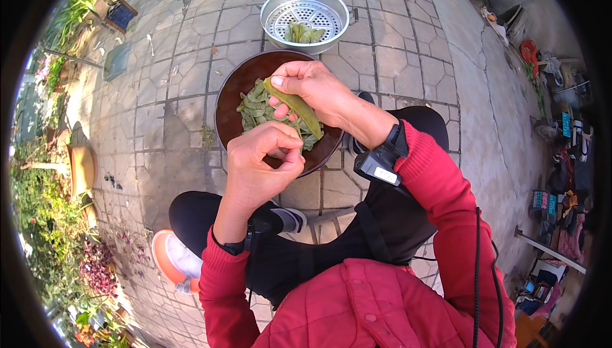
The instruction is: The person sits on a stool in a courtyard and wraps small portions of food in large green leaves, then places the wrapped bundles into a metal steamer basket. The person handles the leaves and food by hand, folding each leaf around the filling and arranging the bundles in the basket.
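Observation:
My right hand (318, 89) holds a long, flat green bean pod (299, 107), thumb on top near its upper end. The pod slants down to the right above a brown basin (236, 77). Just below it, my left hand (263, 159) has thumb and forefinger pinched together on a thin strand (300, 136) that runs up beside the pod. A pile of flat green bean pods (256, 104) lies in the basin, partly hidden by both hands. Beyond it, a metal steamer pot (270, 30) with a perforated bottom has several bean pods (304, 33) in it.
Paving tiles (191, 94) surround the basin, which stands between my legs. An orange basin (162, 257) with something white inside is at my left. Potted plants (79, 171) line the left side. Assorted household items (550, 204) lie along the right.

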Demonstrator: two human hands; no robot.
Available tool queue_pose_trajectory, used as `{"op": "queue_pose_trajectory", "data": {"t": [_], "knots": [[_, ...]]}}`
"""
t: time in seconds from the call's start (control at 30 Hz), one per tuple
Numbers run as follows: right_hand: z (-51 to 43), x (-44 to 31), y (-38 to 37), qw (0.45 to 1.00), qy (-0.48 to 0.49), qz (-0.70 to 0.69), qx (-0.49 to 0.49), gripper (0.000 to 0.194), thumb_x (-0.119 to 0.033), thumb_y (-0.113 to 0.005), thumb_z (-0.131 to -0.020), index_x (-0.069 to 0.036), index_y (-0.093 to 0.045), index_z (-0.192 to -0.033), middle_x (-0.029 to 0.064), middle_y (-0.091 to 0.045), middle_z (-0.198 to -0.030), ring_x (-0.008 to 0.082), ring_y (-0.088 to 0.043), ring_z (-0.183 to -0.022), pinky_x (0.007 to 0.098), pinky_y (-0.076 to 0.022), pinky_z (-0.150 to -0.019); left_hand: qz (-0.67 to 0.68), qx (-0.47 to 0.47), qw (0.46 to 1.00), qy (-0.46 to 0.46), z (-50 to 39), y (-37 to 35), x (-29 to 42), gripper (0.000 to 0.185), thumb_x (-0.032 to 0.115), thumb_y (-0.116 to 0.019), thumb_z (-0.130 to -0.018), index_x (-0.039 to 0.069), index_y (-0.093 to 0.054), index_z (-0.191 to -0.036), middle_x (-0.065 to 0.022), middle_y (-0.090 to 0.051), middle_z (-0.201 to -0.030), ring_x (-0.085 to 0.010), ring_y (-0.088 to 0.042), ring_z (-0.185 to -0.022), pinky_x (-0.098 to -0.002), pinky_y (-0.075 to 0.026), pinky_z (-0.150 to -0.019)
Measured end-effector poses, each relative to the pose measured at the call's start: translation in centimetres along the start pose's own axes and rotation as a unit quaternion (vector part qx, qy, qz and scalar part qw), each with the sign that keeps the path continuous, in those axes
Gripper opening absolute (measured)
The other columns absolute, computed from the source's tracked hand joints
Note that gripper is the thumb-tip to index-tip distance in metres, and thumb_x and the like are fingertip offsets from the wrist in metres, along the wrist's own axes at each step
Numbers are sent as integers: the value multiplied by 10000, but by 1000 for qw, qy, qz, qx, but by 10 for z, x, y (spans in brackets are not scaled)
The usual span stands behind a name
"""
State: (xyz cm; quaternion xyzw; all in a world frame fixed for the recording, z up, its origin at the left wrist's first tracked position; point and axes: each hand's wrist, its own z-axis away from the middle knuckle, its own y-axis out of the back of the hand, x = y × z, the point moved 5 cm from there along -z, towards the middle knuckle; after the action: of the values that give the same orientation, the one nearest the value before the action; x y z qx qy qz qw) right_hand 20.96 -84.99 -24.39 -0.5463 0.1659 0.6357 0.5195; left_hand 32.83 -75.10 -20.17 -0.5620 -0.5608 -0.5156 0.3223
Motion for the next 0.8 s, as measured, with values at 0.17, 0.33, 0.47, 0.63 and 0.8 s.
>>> {"op": "queue_pose_trajectory", "data": {"t": [0.17, 0.33, 0.47, 0.63, 0.8], "knots": [[-2, -3, 4, 999, 3, -9, 43, 168, -186, -571, -1003, -24, -599, -1040, 116, -685, -906, 175, -670, -674, 286, -507, -547, 76, -41, 996, 20, 23, -3, 15, 220, -210, -594, -726, -36, -628, -856, -123, -650, -892, -154, -676, -681, -246, -557, -587], [-5, -8, 16, 994, 16, -26, 109, 170, -153, -530, -1015, 4, -596, -1018, 138, -673, -902, 207, -674, -647, 303, -520, -513, 138, -44, 988, 49, 44, 6, 33, 208, -186, -621, -714, -17, -634, -835, -130, -669, -881, -151, -690, -664, -244, -558, -594], [-6, -10, 22, 991, 30, -43, 125, 171, -162, -523, -1020, -7, -594, -1030, 134, -672, -901, 204, -669, -633, 308, -515, -500, 110, 42, 990, 82, 54, 27, 33, 180, -175, -628, -749, -33, -643, -859, -129, -669, -908, -142, -682, -694, -254, -568, -632], [-5, -11, 23, 988, 29, -51, 140, 188, -203, -524, -1028, -25, -583, -1040, 130, -667, -902, 187, -649, -615, 310, -505, -489, -31, 154, 969, 190, 51, 83, -19, 123, -94, -590, -881, -33, -653, -967, -88, -698, -920, -144, -715, -810, -222, -533, -681], [-1, -15, 22, 988, 37, -41, 145, 230, -270, -543, -1028, -54, -594, -1087, 29, -580, -797, 103, -515, -591, 249, -447, -504, -296, 137, 916, 235, 44, 164, -70, 150, -37, -601, -864, -37, -711, -966, -106, -734, -791, -129, -718, -759, -249, -540, -671]]}}
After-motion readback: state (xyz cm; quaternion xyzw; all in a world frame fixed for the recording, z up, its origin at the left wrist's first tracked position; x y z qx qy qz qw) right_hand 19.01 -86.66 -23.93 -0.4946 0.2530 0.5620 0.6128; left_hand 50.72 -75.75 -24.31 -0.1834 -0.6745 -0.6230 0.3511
